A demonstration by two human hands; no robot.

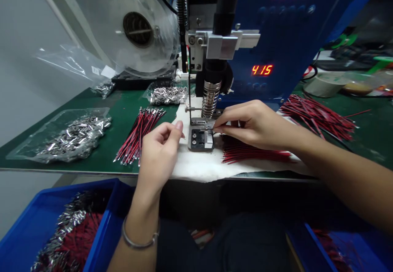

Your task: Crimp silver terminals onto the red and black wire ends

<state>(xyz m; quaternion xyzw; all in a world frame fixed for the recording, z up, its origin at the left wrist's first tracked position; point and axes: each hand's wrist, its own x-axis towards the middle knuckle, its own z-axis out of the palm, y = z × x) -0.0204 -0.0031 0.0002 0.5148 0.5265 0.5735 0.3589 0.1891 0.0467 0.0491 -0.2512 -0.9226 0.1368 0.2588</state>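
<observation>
My left hand (161,151) is closed in a pinch left of a small black-and-metal fixture (198,139); a tiny dark tip shows at its fingertips, too small to name. My right hand (254,124) is pinched at the fixture's right side, and whatever is between its fingertips is hidden. Above the fixture hangs a soldering head with a metal spring coil (211,96). Under my right hand lies a bundle of red and black wires (245,154) on white paper (196,171). Another bundle, metal-tipped wires (135,139), lies left of my left hand.
Bags of shiny metal parts (76,137) (167,94) lie on the green table (119,102). Behind stand a clear reel (135,55) and a blue machine (260,89) with red digits. More wires (319,118) lie right. Blue bins (106,223) (362,247) sit below the edge.
</observation>
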